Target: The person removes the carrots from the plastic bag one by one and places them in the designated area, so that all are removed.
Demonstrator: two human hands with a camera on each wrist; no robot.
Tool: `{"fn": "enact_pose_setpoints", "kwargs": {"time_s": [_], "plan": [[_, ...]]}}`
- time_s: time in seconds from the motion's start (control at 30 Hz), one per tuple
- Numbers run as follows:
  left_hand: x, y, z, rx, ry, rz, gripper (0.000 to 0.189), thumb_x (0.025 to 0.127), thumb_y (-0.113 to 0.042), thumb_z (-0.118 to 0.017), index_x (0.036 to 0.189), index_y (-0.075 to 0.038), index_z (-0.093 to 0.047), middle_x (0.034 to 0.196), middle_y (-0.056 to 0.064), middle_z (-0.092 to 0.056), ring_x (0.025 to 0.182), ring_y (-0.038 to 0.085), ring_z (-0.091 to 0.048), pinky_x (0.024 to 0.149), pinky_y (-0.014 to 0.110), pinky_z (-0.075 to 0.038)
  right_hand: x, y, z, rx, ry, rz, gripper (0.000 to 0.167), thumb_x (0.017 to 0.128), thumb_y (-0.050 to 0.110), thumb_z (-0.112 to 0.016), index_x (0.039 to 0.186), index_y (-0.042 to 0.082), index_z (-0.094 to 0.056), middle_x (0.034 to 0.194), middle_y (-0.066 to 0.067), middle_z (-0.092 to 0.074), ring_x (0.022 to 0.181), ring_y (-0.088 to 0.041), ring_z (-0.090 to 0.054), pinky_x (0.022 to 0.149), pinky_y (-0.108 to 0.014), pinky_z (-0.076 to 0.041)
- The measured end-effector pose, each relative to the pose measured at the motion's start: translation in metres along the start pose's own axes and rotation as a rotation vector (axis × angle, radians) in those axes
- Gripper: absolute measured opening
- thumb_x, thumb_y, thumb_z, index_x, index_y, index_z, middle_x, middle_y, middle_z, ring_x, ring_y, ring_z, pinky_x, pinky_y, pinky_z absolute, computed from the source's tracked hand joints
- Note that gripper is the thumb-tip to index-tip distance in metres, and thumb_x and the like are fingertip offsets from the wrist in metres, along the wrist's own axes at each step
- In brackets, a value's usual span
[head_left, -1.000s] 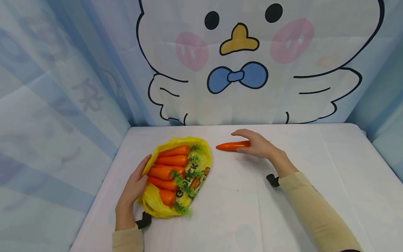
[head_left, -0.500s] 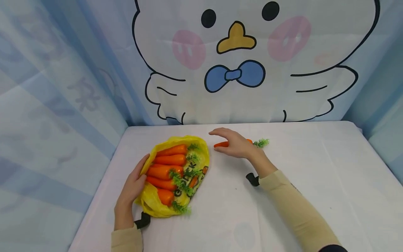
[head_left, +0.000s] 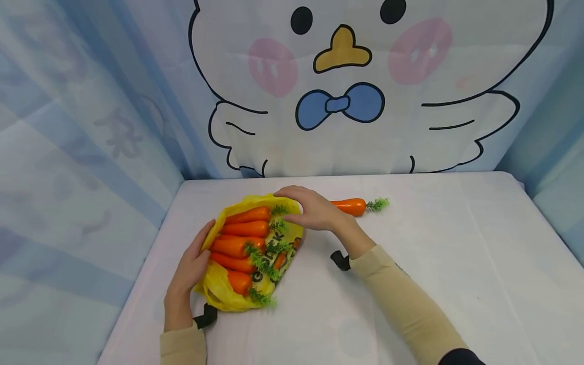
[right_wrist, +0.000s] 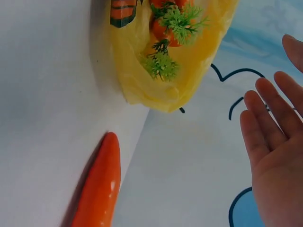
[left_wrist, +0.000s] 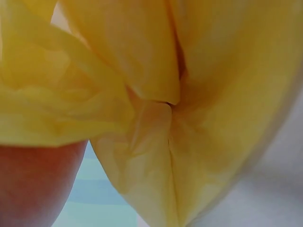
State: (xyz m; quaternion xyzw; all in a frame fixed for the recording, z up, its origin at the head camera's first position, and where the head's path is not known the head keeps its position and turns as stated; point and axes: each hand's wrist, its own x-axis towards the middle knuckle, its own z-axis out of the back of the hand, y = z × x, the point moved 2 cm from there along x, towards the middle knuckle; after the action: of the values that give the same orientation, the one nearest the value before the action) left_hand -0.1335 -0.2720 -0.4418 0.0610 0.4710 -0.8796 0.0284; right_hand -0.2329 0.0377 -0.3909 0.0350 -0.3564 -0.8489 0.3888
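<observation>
A yellow plastic bag [head_left: 216, 291] lies on the table with its mouth spread, showing several orange carrots [head_left: 234, 247] with green leafy tops. My left hand [head_left: 189, 268] grips the bag's left edge, fingers behind and thumb in front. In the left wrist view, creased yellow plastic [left_wrist: 222, 99] fills most of the picture. My right hand [head_left: 315, 209] is over the bag's upper right edge, its fingers extended and holding nothing. Behind that hand lies one loose carrot [head_left: 351, 206], its tip hidden in the head view. The right wrist view shows this carrot [right_wrist: 102, 184] apart from the palm [right_wrist: 279, 175].
A white cloth covers the table [head_left: 433, 274]. Behind it hangs a backdrop [head_left: 339, 147] with a cartoon animal print, and blue patterned curtains [head_left: 91, 177] close in the sides. Black straps [head_left: 340, 260] with small devices sit at both wrists.
My right hand has moved left from the loose carrot to the bag's upper right edge, leaving the carrot on the table. The left hand keeps its hold on the bag.
</observation>
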Motion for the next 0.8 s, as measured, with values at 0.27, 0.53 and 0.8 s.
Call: {"fn": "enact_pose_setpoints", "kwargs": {"time_s": [0.27, 0.53, 0.8], "plan": [[-0.001, -0.002, -0.001, -0.021, 0.004, 0.005, 0.070, 0.098, -0.001, -0.033, 0.163, -0.026, -0.022, 0.167, 0.007, -0.020, 0.152, 0.034, -0.016, 0.119, 0.060, -0.014, 0.010, 0.013, -0.016, 0.017, 0.032, 0.037, 0.054, 0.095, 0.023, -0.071, 0.143, 0.006, -0.055, 0.148, -0.008, -0.052, 0.138, -0.024, -0.044, 0.115, -0.042, -0.034], [-0.001, -0.003, 0.000, -0.019, 0.006, 0.000, 0.071, 0.098, 0.000, -0.034, 0.163, -0.026, -0.022, 0.167, 0.008, -0.020, 0.152, 0.034, -0.015, 0.118, 0.060, -0.014, 0.022, 0.035, -0.035, 0.022, 0.075, 0.108, 0.053, 0.096, 0.023, -0.069, 0.144, 0.005, -0.054, 0.147, -0.007, -0.052, 0.136, -0.024, -0.046, 0.115, -0.037, -0.034], [-0.001, -0.005, -0.001, -0.022, 0.010, 0.000, 0.071, 0.098, 0.000, -0.033, 0.163, -0.025, -0.022, 0.167, 0.008, -0.019, 0.151, 0.034, -0.015, 0.119, 0.060, -0.014, 0.035, 0.054, -0.053, 0.057, 0.115, 0.139, 0.050, 0.097, 0.022, -0.066, 0.144, 0.009, -0.054, 0.142, -0.003, -0.056, 0.129, -0.023, -0.051, 0.111, -0.029, -0.036]]}}
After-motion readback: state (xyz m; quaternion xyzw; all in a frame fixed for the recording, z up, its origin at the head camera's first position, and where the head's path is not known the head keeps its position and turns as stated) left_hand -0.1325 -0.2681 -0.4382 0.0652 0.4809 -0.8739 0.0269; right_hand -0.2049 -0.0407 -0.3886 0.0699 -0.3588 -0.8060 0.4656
